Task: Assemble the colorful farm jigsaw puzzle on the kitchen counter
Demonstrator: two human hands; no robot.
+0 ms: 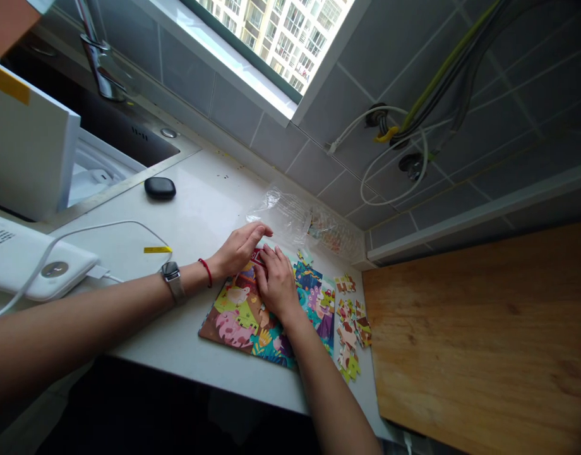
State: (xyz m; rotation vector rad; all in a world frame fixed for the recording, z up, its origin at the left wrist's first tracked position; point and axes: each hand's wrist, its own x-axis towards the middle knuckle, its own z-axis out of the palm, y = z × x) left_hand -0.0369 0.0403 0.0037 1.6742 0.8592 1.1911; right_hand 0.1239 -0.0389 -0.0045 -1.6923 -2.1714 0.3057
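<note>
A colourful jigsaw puzzle (233, 319) with a pink pig and a white hen lies on the white counter. My right hand (277, 284) rests palm down on its upper middle, fingers stretched out over a red part of the picture. My left hand (240, 249) is at the puzzle's upper left edge, turned on its side, fingers extended and nothing seen in it. Whatever lies under my palms is hidden. Loose puzzle pieces (348, 335) are heaped to the right of the puzzle, and another piece (304, 257) sits by its top edge.
Behind the puzzle lies a clear plastic bag (290, 212) with pieces inside. A wooden board (480, 328) stands at the right. On the left are a black oval case (160, 188), a white power bank (39, 259) with a cable, and the sink (129, 136).
</note>
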